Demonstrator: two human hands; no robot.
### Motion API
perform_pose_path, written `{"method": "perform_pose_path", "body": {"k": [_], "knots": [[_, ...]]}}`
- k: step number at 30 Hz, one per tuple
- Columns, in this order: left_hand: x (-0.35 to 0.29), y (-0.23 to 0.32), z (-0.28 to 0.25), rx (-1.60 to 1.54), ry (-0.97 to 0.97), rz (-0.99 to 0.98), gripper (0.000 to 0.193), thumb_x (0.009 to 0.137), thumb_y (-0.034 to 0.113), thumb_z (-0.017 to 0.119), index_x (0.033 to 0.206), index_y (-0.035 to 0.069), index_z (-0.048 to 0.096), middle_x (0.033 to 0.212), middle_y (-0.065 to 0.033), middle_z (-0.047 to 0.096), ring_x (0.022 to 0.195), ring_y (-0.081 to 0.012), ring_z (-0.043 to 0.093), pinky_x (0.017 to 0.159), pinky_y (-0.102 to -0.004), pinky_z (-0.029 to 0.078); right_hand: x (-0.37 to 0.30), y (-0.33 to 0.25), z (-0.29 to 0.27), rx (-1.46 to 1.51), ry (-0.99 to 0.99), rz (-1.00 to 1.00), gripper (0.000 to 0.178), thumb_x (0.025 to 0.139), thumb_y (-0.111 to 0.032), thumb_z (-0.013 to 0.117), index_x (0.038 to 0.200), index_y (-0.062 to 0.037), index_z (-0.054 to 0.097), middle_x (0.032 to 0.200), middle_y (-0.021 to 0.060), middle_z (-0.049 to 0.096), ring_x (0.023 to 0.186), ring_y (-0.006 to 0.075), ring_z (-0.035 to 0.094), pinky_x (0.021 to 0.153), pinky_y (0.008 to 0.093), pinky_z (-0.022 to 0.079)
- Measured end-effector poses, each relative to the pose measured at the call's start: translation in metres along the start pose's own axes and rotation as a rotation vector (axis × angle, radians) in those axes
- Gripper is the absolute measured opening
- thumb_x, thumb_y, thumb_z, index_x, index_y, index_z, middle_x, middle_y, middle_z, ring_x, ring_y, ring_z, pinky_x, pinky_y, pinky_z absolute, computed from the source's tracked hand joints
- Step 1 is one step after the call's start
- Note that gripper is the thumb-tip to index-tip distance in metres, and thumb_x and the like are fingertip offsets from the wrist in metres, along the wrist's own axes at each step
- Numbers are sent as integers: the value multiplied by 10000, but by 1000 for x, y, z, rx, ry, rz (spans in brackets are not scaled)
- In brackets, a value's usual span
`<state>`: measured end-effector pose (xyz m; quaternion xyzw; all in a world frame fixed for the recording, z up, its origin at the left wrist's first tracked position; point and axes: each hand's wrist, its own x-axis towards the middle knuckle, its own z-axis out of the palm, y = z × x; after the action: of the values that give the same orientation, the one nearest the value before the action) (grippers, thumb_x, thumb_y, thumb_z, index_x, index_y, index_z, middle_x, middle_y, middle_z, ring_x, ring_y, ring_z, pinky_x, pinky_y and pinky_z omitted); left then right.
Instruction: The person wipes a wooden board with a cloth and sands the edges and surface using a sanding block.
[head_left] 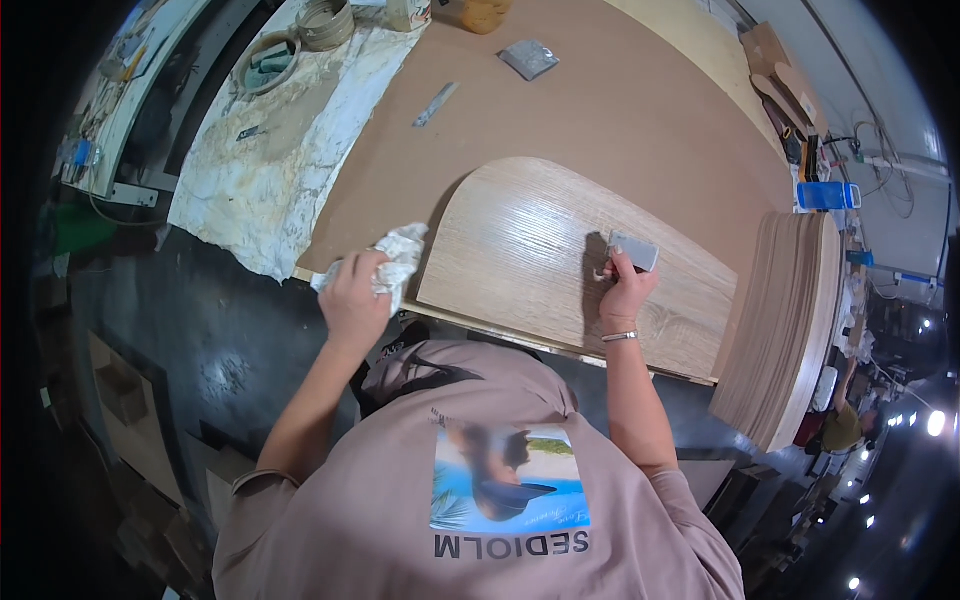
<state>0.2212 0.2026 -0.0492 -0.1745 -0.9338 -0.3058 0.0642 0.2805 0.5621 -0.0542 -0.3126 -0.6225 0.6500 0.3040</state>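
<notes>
Head view, clock positions read from the middle of the board, 12 at the top. Principal item: one pale wood-grain board with a rounded corner (520,230), lying flat on the brown-topped desk (620,110), along its near edge.

Right hand (628,292): closed, thumb and fingers gripping a small grey rectangular block (635,252), over the board between 2 and 3 o'clock. Whether block and surface touch cannot be told.

Left hand (358,300): closed on a crumpled white, stained cloth or paper wad (402,262), at 9 o'clock, just beside the board's edge.

Also on the desk: flat grey metal-looking strip (436,104), between 10 and 11 o'clock; silvery-grey square packet (528,60), between 11 and 12. Stained white sheet (270,180), toward 10 o'clock, carrying a round tub with greenish contents (267,65). Layered stack of thin wood-toned panels (785,320), between 3 and 4 o'clock, near the board's end.

Step in hand, as judged: surface work on the board, block in use or poised, wad at the ready. Next move seems to call for a level block, an even touch, and the wad kept close.
</notes>
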Motion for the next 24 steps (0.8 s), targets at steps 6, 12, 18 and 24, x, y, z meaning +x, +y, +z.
{"method": "perform_pose_path", "body": {"k": [6,12,18,24], "knots": [[24,6,-13,-142,111,-48,318,694,36,704,993,109,625,942,-109,653,844,-362,642,710,-445,501,3,-22,23,-164,-64,-37,209,829,-98,749,979,-15,629,847,38,653,728,93,586,608,244,479],[36,50,11,-313,46,134,346,645,61,707,978,123,638,941,-76,628,836,-330,641,712,-435,502,20,-40,116,-500,-359,-136,270,812,-186,764,946,21,653,824,114,685,712,205,643,646,345,510],[32,48,38,-205,68,231,343,649,113,721,978,152,635,930,-74,536,851,-322,595,704,-453,484,21,-14,178,-756,-294,-292,312,737,-209,772,917,14,650,881,206,675,782,393,661,707,471,531],[34,41,39,-224,48,257,342,652,115,743,972,141,624,911,-86,529,827,-327,595,690,-451,485,17,-18,178,-928,-245,-262,312,741,-233,765,905,7,648,891,192,664,801,393,657,718,476,532]]}}
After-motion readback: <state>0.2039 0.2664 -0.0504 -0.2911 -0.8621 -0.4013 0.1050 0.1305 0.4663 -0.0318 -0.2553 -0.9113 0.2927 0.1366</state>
